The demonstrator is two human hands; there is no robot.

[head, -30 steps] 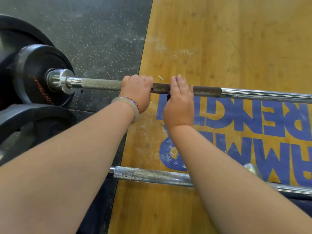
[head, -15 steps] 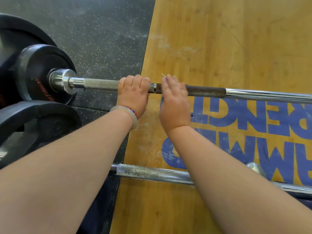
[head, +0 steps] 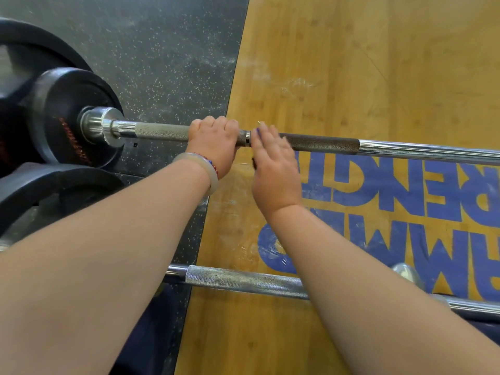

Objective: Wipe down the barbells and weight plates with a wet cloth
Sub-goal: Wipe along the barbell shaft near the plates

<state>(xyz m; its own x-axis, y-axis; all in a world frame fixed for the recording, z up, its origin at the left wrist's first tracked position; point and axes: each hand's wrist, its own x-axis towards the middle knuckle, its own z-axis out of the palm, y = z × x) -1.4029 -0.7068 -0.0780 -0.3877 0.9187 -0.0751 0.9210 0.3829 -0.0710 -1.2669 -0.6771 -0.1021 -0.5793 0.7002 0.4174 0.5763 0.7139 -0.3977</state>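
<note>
- The barbell point(head: 324, 143) runs across the seam where the black rubber floor point(head: 162, 50) meets the wooden platform point(head: 351, 63).
- The left grip point(head: 213, 139) is closed right round the barbell's knurled shaft, fingers curled over the top.
- The right grip point(head: 273, 158) lies just beside it on the barbell, fingers straight and flat across the shaft. A dark scrap peeks from under the palm, too little to name.
- The weight plates point(head: 62, 117) sit on the barbell's end, beyond the left grip.
- A second bar point(head: 243, 280) lies roughly parallel to the barbell, nearer the person.
</note>
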